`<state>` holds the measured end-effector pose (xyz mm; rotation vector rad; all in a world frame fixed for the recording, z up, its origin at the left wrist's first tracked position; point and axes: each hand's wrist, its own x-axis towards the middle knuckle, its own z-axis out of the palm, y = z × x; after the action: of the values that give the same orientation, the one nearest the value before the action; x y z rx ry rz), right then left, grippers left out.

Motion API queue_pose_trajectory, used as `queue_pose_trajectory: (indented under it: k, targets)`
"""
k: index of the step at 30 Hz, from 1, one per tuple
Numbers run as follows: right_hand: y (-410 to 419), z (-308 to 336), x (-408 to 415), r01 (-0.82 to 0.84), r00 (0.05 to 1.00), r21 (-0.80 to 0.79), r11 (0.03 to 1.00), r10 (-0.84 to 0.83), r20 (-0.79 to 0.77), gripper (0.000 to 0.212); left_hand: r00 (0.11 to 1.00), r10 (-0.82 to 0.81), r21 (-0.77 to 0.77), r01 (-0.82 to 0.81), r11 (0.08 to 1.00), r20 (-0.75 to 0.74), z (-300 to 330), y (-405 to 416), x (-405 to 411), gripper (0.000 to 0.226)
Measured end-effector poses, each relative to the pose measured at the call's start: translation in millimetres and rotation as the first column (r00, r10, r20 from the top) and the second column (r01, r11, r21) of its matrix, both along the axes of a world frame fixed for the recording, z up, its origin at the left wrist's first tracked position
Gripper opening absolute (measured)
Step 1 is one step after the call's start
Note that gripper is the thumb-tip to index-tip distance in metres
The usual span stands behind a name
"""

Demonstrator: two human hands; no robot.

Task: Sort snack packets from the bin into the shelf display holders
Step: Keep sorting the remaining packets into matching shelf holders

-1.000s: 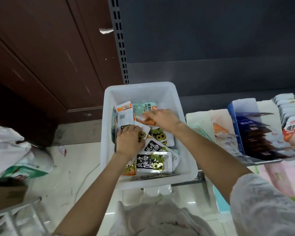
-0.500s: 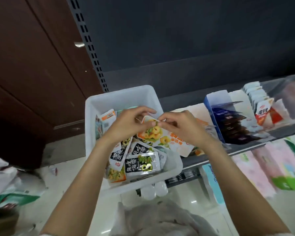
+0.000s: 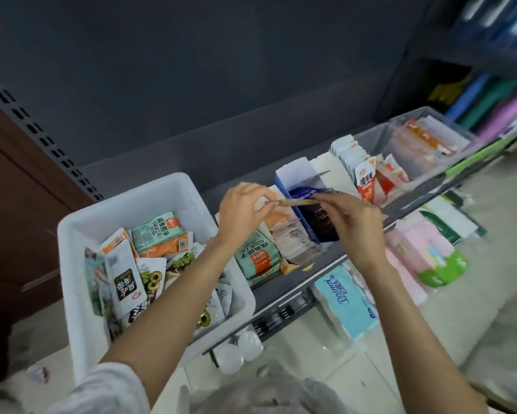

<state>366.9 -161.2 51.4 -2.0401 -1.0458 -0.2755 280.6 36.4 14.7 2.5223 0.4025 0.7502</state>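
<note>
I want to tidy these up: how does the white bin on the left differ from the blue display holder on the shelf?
The white bin is wide and low; the blue display holder is narrow and tall-backed. The white bin holds a loose jumble of mixed packets; the blue display holder holds one row of dark packets. Both are open-topped and hold snacks.

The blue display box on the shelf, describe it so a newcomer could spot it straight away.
Start at the white bin full of packets, then follow the grey shelf rightward. The blue display box stands just behind the two hands, and it alone has blue walls and dark packets inside.
</note>
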Motion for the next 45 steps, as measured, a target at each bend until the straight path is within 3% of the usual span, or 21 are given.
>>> queue_pose_trajectory:
  k: [4,7,10,13,16,18,20,22,23,24,26,30,34,37,41,45]
  targets:
    - [20,-24,8,-0.074,0.981,-0.161,0.984,0.101,0.166,0.031,0.983,0.100,0.169,-0.074,0.983,-0.152,-26,4,7,0.010]
    - [36,-38,8,-0.124,0.942,-0.317,0.940,0.212,0.260,0.026,0.944,0.077,0.164,-0.025,0.986,-0.321,-30,1,3,0.021]
    - [54,-45,9,-0.102,0.922,-0.453,0.886,0.255,0.290,0.023,0.938,0.072,0.178,-0.011,0.984,-0.339,-32,0,-4,0.028]
    - [70,-47,9,-0.009,0.894,-0.639,0.769,0.293,0.339,0.023,0.906,0.090,0.181,-0.015,0.983,-0.413,-36,5,-10,0.040]
    - [74,-50,2,-0.003,0.910,-0.794,0.608,0.330,0.250,0.026,0.890,0.043,0.136,0.021,0.990,-0.455,-36,8,-14,0.050]
    - [72,-48,0,0.032,0.922,-0.797,0.604,0.290,0.256,0.027,0.917,0.017,0.096,0.023,0.995,-0.399,-31,10,-20,0.049]
    - [72,-47,-2,0.018,0.937,-0.685,0.728,0.227,0.266,0.024,0.963,0.050,0.049,-0.038,0.998,-0.265,-25,13,-35,0.042]
    - [74,-39,-12,-0.131,0.978,-0.438,0.889,0.189,0.092,0.029,0.980,0.172,0.001,-0.173,0.985,-0.095,-17,17,-59,0.031]
    - [77,-31,-21,-0.203,0.978,-0.322,0.925,0.204,-0.032,0.033,0.969,0.246,-0.028,-0.247,0.969,-0.015,-14,20,-73,0.028]
    - [83,-23,-33,-0.265,0.963,-0.255,0.930,0.242,-0.116,0.035,0.949,0.313,-0.066,-0.310,0.949,0.043,-12,25,-88,0.026]
    - [100,-15,-57,-0.368,0.929,-0.222,0.903,0.345,-0.135,0.038,0.908,0.414,-0.129,-0.404,0.906,0.069,-17,37,-120,0.024]
    - [149,-25,-97,-0.519,0.852,-0.352,0.779,0.502,-0.147,0.032,0.810,0.531,0.029,-0.542,0.840,-0.251,-41,64,-173,0.036]
    - [206,-65,-120,-0.491,0.817,-0.589,0.642,0.573,-0.057,0.028,0.621,0.492,0.150,-0.519,0.842,-0.610,-57,65,-192,0.064]
    - [234,-88,-129,-0.379,0.809,-0.732,0.567,0.587,0.036,0.021,0.589,0.443,0.153,-0.475,0.866,-0.676,-65,61,-193,0.067]
    - [243,-99,-132,-0.308,0.834,-0.809,0.500,0.552,0.023,0.025,0.564,0.425,0.158,-0.460,0.874,-0.708,-69,58,-194,0.064]
    - [235,-84,-131,-0.184,0.776,-0.841,0.510,0.601,0.195,0.025,0.609,0.420,0.091,-0.495,0.864,-0.673,-67,61,-196,0.057]
